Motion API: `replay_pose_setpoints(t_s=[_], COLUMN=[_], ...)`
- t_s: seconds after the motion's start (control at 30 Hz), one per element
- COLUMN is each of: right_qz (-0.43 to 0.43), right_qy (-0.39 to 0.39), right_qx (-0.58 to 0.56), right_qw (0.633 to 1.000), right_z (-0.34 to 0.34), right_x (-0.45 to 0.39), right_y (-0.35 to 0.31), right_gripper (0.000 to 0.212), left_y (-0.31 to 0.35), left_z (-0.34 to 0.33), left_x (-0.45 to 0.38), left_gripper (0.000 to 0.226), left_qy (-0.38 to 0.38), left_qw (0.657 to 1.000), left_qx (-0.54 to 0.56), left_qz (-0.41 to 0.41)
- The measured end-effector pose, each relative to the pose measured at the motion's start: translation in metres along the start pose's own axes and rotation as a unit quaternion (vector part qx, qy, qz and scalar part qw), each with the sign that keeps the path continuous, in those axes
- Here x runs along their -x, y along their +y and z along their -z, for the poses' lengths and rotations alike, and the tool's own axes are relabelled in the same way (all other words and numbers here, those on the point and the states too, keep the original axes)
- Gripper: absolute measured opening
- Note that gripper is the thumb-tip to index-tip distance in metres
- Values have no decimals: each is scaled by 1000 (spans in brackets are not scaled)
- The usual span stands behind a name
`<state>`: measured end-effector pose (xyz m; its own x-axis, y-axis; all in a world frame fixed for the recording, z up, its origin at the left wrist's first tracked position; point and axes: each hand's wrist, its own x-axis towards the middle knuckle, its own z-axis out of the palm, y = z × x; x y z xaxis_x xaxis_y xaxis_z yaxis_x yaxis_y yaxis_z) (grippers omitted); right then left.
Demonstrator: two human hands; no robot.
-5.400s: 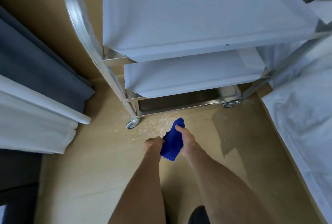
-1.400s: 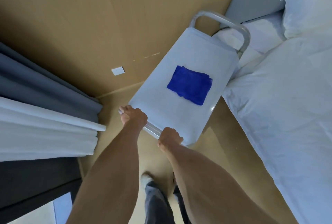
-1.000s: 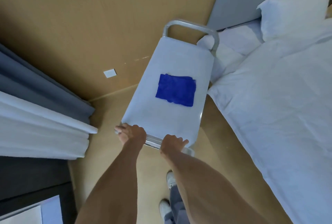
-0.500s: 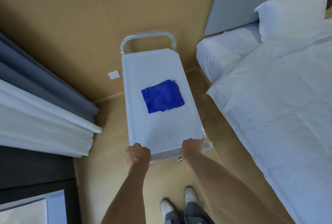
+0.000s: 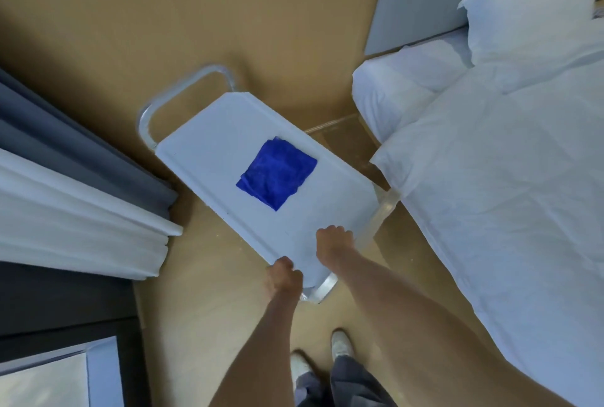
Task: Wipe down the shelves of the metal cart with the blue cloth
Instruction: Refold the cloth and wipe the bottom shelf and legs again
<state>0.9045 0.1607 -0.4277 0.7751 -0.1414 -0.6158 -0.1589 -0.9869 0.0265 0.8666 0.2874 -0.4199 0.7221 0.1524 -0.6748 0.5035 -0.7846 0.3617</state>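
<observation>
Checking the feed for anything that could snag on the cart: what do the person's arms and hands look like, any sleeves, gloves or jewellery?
Both arms are bare as far as the frame shows, with no sleeves in view. The left hand and right hand wear no gloves, and no watch, bracelet or ring shows. Nothing hangs loose from either arm.

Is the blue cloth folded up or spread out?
Folded. The blue cloth lies as a small neat square with layered edges on the cart's top shelf.
</observation>
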Motion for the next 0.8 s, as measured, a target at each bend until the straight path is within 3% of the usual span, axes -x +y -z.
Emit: replay_pose_setpoints(t_s=[0.13,0.27,0.5,0.67,0.8], right_qz=[20,17,-33,-88,-106], right_qy=[-37,-42,-94,-158,-175], right_qx=[-42,-63,-121,-118,-130], right_qw=[998,997,988,976,970], right_z=[-26,-40,-43,-43,-23], right_x=[-8,-22,-63,-102,-142], right_y=[3,-16,-74,-96,-100], right_gripper=[33,43,74,86,88], left_y=[-27,-39,-27,-25,-24], left_z=[29,48,56,56,56], left_x=[-33,-74,-136,-187,-221], left_gripper=[47,51,46,71,80], left_qy=[64,95,78,57,59], left_qw=[993,984,969,963,970], left_qx=[-94,-146,-225,-265,-234], left_qz=[-19,-28,-66,-5,23])
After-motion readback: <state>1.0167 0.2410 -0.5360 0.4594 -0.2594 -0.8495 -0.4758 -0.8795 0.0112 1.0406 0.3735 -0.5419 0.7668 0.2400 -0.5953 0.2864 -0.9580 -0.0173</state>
